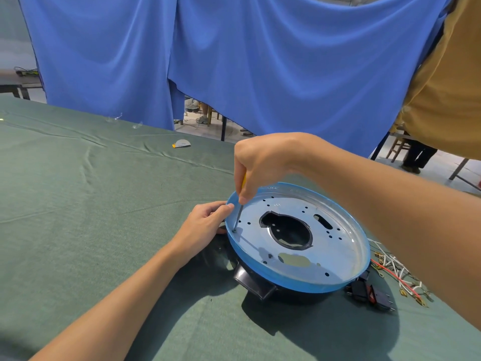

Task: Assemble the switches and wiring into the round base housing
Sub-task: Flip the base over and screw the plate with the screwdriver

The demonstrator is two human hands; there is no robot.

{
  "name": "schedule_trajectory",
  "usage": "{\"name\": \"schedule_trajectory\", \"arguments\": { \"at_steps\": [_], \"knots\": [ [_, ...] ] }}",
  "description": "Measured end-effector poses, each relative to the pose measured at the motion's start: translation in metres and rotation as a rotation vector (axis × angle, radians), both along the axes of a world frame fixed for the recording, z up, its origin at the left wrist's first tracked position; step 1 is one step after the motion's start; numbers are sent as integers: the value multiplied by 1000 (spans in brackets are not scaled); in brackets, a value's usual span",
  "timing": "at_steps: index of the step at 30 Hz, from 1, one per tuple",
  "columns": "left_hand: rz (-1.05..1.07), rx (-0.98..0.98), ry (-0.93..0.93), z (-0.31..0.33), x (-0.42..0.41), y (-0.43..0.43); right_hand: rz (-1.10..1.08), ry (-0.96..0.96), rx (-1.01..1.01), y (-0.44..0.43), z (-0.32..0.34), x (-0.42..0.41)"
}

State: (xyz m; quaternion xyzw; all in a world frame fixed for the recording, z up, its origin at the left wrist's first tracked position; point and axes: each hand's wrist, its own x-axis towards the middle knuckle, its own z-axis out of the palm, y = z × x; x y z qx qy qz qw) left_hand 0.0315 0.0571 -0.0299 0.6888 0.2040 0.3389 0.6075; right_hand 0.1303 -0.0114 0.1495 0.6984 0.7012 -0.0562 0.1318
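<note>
A blue curtain (pixel 260 61) hangs behind the table (pixel 78 204), hiding most of the room. The round base housing (pixel 335 259) sits toward the table's right edge. Its film-covered metal plate faces up and hides most of the black body beneath. The right forearm crosses its far right rim.

The right hand (pixel 263 162) is fisted round a screwdriver (pixel 240 212), so only a yellow sliver of handle shows. The tip stands on a screw (pixel 234 230) just inside the left rim. The left hand (pixel 203 227) grips that rim, fingers curled outside.

Wires (pixel 395 269), partly behind the arm, and black switches (pixel 369 295) lie between housing and right edge. Bare cloth spreads left and near. A grey scrap (pixel 181 144) lies by the far edge.
</note>
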Motion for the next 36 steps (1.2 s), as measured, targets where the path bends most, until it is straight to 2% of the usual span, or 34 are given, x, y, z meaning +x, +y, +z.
{"name": "schedule_trajectory", "arguments": {
  "at_steps": [4, 9, 16, 23, 29, 36],
  "knots": [
    [9, 1, 8, -1, 0, 2, 13, -21, 8, 3, -3, 2],
    [-1, -8, 11, 0, 0, 1, -110, -67, -13, 1, -3, 5],
    [11, 1, 14, 0, 0, 1, -3, -124, 43, -5, 0, 2],
    [2, 22, 17, -1, 0, 3, 115, -59, 115, -4, -4, 3],
    [-9, 24, -1, -3, 1, 4, -76, -71, -34, -4, -2, 2],
    [-19, 41, 7, -4, 1, 4, 39, -186, 61, -7, -1, -8]
  ]
}}
